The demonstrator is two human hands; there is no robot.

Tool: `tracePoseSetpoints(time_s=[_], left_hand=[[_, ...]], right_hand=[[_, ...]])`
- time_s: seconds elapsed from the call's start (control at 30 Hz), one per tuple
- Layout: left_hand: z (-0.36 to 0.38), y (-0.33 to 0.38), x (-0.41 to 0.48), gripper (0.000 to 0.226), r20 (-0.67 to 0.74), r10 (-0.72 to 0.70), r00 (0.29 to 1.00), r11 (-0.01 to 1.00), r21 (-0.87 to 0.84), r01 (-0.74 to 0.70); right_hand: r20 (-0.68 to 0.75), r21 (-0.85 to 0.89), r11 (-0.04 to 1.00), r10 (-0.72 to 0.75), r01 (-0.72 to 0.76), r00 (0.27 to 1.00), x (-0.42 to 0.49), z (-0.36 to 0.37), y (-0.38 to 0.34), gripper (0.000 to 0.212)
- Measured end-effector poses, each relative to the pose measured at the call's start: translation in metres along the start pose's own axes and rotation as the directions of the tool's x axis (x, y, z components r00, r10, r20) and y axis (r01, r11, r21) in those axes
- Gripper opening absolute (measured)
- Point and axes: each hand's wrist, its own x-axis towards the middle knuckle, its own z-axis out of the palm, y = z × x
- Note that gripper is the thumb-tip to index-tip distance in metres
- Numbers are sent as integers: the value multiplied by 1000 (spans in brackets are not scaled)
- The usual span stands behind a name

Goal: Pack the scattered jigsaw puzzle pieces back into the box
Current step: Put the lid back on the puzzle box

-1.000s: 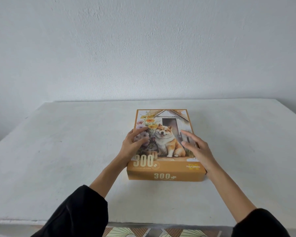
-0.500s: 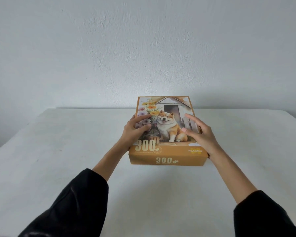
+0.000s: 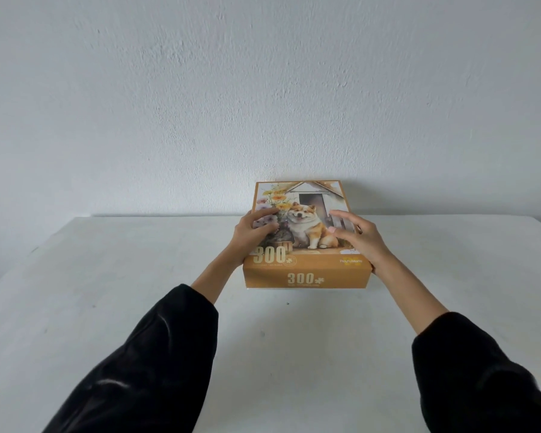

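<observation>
An orange jigsaw puzzle box [image 3: 306, 278], closed, with a dog picture and "300" on its lid, is held a little above the white table [image 3: 107, 292]. My left hand [image 3: 253, 234] grips its left side, fingers lying over the lid. My right hand [image 3: 361, 240] grips the right side, thumb and fingers spread across the lid. No loose puzzle pieces are visible anywhere.
A plain white wall [image 3: 263, 104] stands right behind the table's far edge. Black sleeves cover both of my forearms.
Both hands have lifted the box off the table and carried it away from me toward the wall. The view has tilted upward.
</observation>
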Motion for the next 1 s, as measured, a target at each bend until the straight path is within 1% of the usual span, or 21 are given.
tracePoseSetpoints(time_s=[0.2,0.37,0.63,0.73,0.8,0.83,0.9,0.97,1.0], left_hand=[[4,-12,10,35,-5,-34,999,999,31,34],[5,-18,14,34,-2,-27,1000,998,62,27],[7,-23,13,30,2,-12,1000,995,102,12],[6,-22,14,35,27,10,1000,988,152,-14],[6,-22,14,41,50,-4,999,982,188,-5],[6,-21,14,39,42,-2,999,977,213,-7],[6,-20,16,32,-30,31,999,955,294,-21],[6,-20,12,30,-112,96,989,921,387,-46],[7,-17,7,29,-131,131,983,908,414,-66]], right_hand=[[10,1,999,37,-37,999,11,1,15,35],[8,18,999,45,-45,999,14,2,21,36],[13,-2,999,40,-40,999,15,3,24,36],[17,1,999,53,-53,998,14,3,25,36],[40,-6,998,62,-61,997,13,3,25,36],[44,-22,998,61,-61,997,12,4,24,36],[14,-105,994,39,-37,999,12,5,22,35],[-53,-221,975,-30,17,998,6,7,18,34],[-85,-271,961,-75,50,994,0,8,15,33]])
